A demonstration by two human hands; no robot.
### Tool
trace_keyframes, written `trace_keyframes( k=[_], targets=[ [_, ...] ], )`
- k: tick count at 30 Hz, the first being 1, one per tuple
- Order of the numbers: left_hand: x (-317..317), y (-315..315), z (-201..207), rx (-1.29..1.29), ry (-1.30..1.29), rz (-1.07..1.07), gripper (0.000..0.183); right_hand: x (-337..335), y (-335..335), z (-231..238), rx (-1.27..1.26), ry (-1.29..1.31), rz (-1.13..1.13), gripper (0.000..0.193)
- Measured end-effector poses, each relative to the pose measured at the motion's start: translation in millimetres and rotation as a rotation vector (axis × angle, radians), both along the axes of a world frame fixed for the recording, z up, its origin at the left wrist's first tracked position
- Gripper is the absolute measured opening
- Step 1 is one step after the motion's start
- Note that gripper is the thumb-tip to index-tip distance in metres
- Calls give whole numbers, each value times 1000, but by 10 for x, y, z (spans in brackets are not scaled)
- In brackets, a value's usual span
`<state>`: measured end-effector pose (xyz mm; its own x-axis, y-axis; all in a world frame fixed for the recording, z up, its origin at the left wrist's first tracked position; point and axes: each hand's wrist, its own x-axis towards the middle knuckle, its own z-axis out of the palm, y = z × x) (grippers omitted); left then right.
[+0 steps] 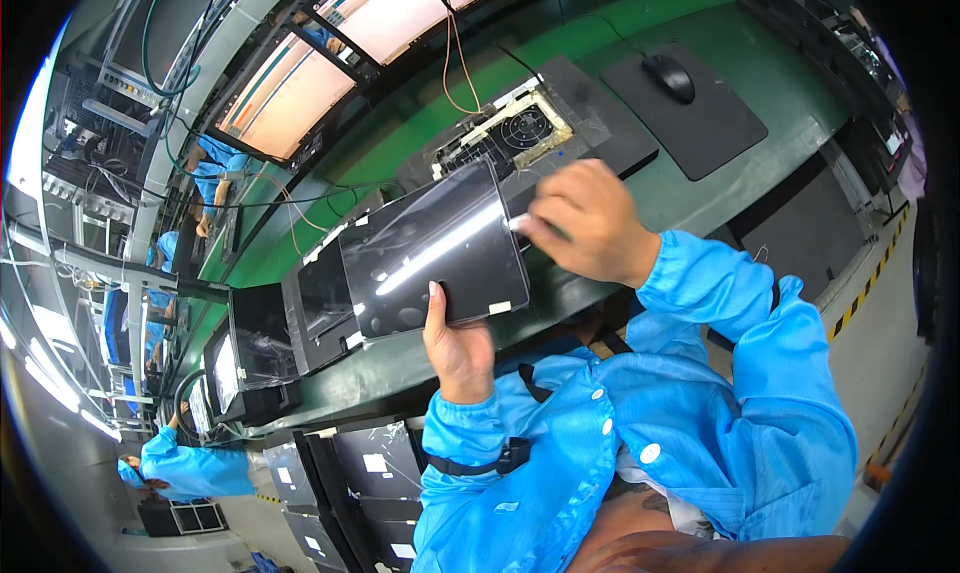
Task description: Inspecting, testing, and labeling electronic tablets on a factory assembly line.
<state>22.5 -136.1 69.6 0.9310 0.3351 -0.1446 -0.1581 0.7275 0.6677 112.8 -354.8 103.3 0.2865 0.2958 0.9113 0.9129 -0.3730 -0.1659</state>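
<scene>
A thin, glossy black display panel (pixel 420 248) is tilted up in front of me, with a bright strip of light reflected on it and small pale tabs along its edges. My left hand (pixel 460 358) grips its lower edge, thumb on the face and the other fingers hidden behind. At the panel's right edge my right hand (pixel 595 223) is closed in a pinch on a small white tab (pixel 518 223). Behind the panel lies a black test fixture (pixel 525 128) with a pale frame and a round fan grille, partly covered by the panel.
Two lit monitors (pixel 290 93) stand along the back of the green bench (pixel 740 48). A mouse (pixel 668 78) rests on a black mat (pixel 710 123) at the right. More black panels (pixel 265 333) lie to the left; dark racks (pixel 380 463) stand below. A co-worker (pixel 190 463) is at far left.
</scene>
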Motion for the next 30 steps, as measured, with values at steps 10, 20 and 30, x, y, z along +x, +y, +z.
trace_keyframes(
  k=[10, 20, 30],
  targets=[
    [359, -254, 226, 899, -122, -897, 74, 602, -505, -239, 966, 1563, 442, 26],
    [1114, 376, 308, 2266, -92, -43, 121, 1272, -598, -507, 721, 1573, 429, 24],
    [1388, 431, 113, 2350, -157, -151, 107, 1216, -638, -154, 98, 1543, -18, 48]
  ],
)
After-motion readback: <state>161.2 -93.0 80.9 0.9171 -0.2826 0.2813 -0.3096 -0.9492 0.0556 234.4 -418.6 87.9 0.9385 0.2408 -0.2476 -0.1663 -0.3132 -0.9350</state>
